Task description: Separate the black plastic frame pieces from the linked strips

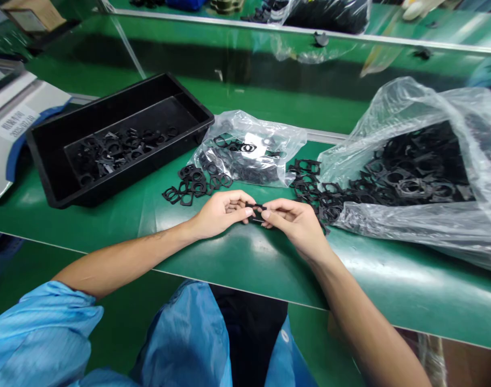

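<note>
Between the fingertips of both hands is a small black plastic part, partly hidden by the fingers. My left hand pinches its left side with thumb and fingers, while my right hand grips its right side. Just beyond the hands lies a clear plastic bag with black ring-shaped parts inside. A loose cluster of black ring parts rests on the green table beyond my left hand. More black parts are heaped beyond my right hand, spilling from a large clear bag.
At the left, a black tray holds many black parts. Beside it stands a white and blue machine with a label. The green table has its front edge near my body. A shelf edge runs across the back.
</note>
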Tool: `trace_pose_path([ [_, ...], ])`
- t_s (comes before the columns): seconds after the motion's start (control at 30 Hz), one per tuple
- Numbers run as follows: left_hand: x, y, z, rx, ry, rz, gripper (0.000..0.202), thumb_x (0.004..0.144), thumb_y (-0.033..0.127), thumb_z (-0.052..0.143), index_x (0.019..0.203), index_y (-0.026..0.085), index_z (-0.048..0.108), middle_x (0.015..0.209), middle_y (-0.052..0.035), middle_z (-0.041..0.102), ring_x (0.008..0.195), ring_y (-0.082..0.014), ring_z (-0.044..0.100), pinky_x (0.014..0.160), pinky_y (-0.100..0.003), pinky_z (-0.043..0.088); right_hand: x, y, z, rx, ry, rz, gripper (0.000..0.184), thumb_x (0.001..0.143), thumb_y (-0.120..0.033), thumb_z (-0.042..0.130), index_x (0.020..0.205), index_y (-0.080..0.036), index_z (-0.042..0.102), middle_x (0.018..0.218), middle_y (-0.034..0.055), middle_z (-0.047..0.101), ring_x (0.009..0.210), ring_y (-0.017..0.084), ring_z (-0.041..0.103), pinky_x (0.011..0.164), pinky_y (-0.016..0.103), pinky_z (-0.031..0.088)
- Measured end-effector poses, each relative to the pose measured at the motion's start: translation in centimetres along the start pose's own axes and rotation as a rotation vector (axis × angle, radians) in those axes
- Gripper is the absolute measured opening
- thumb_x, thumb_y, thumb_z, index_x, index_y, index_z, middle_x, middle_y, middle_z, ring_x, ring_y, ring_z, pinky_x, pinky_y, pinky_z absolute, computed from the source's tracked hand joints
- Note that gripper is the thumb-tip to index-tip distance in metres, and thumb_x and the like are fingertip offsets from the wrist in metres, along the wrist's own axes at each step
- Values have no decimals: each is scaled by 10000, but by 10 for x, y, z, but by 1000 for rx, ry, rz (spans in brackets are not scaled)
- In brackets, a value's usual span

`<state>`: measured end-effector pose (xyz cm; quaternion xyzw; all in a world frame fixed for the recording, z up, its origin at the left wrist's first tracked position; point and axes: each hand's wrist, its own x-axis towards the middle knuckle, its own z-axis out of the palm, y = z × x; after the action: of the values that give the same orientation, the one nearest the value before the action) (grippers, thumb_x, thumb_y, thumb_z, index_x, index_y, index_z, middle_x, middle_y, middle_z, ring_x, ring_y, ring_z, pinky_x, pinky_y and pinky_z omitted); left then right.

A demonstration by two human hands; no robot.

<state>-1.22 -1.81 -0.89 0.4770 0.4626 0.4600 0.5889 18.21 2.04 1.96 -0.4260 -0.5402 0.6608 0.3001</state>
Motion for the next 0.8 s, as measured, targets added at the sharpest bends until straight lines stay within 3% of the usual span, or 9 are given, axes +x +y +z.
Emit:
trace_pose_path([
  [0.47,0,-2,0,7,1,10,293,787,360,804,928,125,698,806,-49,734,658,-133,694,687,-268,584,0,0,0,33,-4,7,426,572,-537,930,722,-177,756,655,13,693,601,127,597,632,287,518],
  [0.7,-2,-1,2,64,51,77,294,790,390,807,900,133,717,630,6,660,582,-113,648,609,-222,533,0,3,0,58,-18,-12,401,611,-521,918,736,-178,752,677,7,700,598,117,614,632,270,532],
  [0.8,-1,-3,2,69,57,84,318,787,407,808,918,136,708,652,4,672,597,-121,666,625,-231,548,0,6,-2,51,-13,-41,381,634,-502,912,756,-175,757,690,9,705,603,117,623,629,261,533],
])
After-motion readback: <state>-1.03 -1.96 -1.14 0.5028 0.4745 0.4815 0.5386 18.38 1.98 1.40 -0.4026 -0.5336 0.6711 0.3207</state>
